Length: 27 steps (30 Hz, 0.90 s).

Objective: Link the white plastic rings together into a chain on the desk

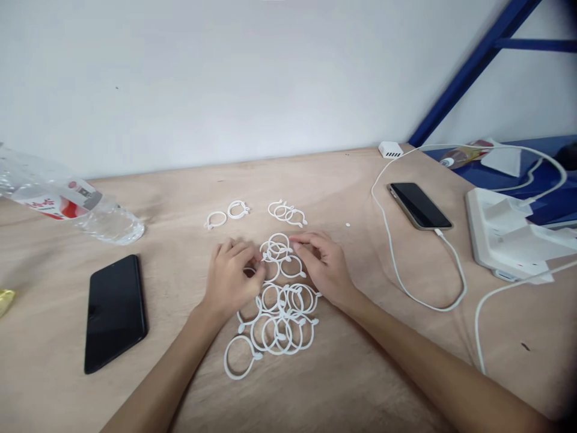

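A loose pile of white plastic rings (270,334), each with a small tab, lies between my hands and toward me. Many of them overlap. My left hand (237,270) is on the pile's left side, its thumb and fingertips pinched at the edge of a white ring; the curled fingers partly hide another. From the right, my right hand (322,261) reaches in with thumb and index close together at the far white ring (279,242). Farther back are two small groups of the same kind: a left group (237,209) and a right group (288,213).
A dark phone (116,313) and a clear plastic bottle (110,219) lie to the left. On the right are a phone (419,205) on a white cable (390,252), a power strip (480,231) with plugs, and a small white charger (390,150). A wall stands behind.
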Each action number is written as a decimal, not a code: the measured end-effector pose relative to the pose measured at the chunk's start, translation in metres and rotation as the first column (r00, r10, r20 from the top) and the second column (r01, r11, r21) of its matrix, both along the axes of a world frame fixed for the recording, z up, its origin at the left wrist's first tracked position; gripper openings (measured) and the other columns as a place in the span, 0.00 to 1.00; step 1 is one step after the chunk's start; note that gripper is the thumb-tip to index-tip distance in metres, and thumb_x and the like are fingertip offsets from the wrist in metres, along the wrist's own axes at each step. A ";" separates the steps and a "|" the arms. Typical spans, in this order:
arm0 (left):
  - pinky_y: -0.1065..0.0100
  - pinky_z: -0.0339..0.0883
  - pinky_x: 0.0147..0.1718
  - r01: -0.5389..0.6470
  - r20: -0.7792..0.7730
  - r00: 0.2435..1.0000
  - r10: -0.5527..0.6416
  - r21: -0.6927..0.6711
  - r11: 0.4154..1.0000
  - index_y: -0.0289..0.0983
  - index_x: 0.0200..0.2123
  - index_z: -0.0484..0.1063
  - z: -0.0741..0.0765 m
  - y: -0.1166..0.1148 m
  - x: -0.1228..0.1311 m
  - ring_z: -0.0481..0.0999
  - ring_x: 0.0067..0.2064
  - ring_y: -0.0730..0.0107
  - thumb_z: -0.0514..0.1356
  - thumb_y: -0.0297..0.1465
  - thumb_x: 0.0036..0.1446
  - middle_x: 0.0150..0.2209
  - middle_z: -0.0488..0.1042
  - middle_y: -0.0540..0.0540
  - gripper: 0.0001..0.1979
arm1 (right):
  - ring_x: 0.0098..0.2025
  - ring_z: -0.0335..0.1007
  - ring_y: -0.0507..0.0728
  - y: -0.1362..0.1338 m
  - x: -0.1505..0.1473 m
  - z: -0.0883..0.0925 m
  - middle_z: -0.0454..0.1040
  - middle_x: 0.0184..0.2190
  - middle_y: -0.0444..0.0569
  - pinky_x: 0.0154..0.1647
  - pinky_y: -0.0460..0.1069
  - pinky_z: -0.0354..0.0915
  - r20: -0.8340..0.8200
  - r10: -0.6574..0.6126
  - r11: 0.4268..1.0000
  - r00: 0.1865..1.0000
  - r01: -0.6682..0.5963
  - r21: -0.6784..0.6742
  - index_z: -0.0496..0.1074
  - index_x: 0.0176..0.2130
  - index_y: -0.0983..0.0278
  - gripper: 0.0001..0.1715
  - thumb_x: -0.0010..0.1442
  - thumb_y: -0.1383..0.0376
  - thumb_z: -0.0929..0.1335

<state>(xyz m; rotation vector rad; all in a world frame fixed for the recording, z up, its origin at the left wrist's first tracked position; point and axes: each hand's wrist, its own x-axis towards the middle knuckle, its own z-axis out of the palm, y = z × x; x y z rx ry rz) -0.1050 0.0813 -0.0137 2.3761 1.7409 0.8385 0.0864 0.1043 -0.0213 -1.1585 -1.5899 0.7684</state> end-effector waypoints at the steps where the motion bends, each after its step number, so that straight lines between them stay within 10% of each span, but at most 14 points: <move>1: 0.58 0.60 0.39 0.025 0.030 0.999 -0.026 0.034 0.999 0.38 0.28 0.71 0.000 0.000 0.000 0.68 0.35 0.62 0.60 0.25 0.52 0.27 0.74 0.50 0.03 | 0.43 0.70 0.58 0.000 0.000 0.000 0.78 0.36 0.49 0.46 0.54 0.65 -0.002 -0.006 1.000 1.000 0.006 0.001 0.78 0.37 0.62 0.08 0.59 0.67 0.68; 10: 0.61 0.65 0.41 0.295 0.118 0.931 -0.345 0.312 0.903 0.36 0.41 0.71 -0.002 -0.002 -0.001 0.73 0.39 0.66 0.57 0.19 0.58 0.37 0.77 0.44 0.10 | 0.42 0.71 0.56 -0.005 0.000 0.003 0.77 0.35 0.48 0.46 0.54 0.66 0.047 0.291 0.943 0.956 -0.295 0.156 0.78 0.44 0.59 0.11 0.61 0.66 0.69; 27: 0.55 0.65 0.44 0.310 0.137 0.934 -0.330 0.150 0.939 0.36 0.48 0.70 -0.001 -0.005 0.002 0.70 0.44 0.59 0.61 0.33 0.59 0.41 0.78 0.42 0.15 | 0.31 0.67 0.53 -0.005 -0.001 0.003 0.74 0.30 0.46 0.31 0.48 0.62 -0.048 0.234 0.972 0.971 -0.235 -0.020 0.76 0.36 0.62 0.05 0.60 0.64 0.69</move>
